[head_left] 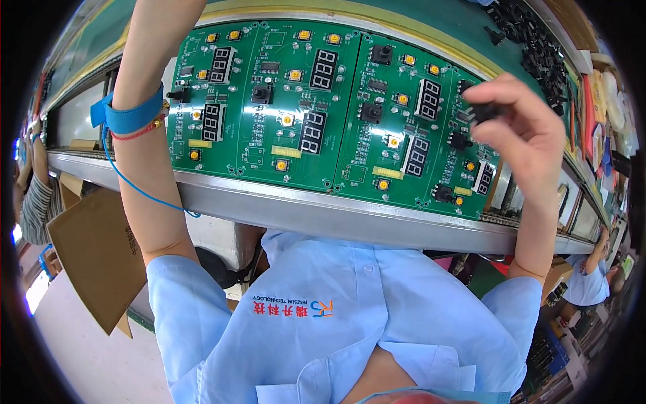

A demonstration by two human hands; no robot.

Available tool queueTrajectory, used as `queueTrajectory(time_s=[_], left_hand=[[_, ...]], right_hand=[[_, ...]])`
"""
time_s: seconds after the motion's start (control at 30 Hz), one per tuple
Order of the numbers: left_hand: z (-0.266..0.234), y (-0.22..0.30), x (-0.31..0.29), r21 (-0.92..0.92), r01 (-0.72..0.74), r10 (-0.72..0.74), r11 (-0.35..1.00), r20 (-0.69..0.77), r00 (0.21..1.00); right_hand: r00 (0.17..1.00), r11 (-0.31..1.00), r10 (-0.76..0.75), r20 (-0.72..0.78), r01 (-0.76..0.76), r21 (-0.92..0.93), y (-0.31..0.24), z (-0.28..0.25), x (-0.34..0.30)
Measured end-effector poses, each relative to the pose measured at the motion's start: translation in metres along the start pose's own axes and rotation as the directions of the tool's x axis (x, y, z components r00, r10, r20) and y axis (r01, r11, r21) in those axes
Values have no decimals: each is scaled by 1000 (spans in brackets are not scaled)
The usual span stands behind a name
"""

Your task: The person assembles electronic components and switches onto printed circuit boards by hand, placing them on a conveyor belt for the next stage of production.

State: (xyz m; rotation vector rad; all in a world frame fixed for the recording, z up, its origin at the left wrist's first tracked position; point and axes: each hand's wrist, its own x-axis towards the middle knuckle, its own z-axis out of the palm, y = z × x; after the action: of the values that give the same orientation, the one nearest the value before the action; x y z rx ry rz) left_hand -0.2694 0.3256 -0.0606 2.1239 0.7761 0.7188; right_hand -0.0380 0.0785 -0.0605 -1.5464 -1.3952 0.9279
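Between the thumb and fingers of my right hand [531, 128] is a small black component [484, 113], held above the right end of a row of green circuit boards [323, 178]. Its exact kind is hard to make out. Similar black components with short stems stand on the boards, such as a stemmed component [382, 54] at the top middle. White-digit displays [325, 69], yellow buttons [287, 120] and small chips are also on them. My left forearm reaches across the boards' left end, with a blue wrist strap [134, 118] and cord on it; the hand is beyond the top edge.
Loose black components [531, 47] lie heaped at the upper right. A metal rail [289, 209] runs along the boards' near side. At the left is a brown cardboard flap [94, 256]. Other people's arms show at the far left and far right.
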Motion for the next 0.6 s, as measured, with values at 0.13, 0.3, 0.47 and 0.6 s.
queueTrajectory(time_s=[0.13,0.3,0.47,0.6], left_hand=[[7,0,-2,-12,-62,61,998,-75,995],[11,11,-6,15,-21,22,1000,-100,995],[-3,-1,-10,69,-61,64,996,-41,997],[2,0,-13,39,-46,49,998,-75,996]], right_hand=[[990,980,-56,133,80,-181,-11,37,-4],[907,723,-335,256,422,-548,-10,71,-7],[904,640,-280,322,426,-639,-13,95,-5],[913,577,-295,282,406,-708,-8,104,-5]])
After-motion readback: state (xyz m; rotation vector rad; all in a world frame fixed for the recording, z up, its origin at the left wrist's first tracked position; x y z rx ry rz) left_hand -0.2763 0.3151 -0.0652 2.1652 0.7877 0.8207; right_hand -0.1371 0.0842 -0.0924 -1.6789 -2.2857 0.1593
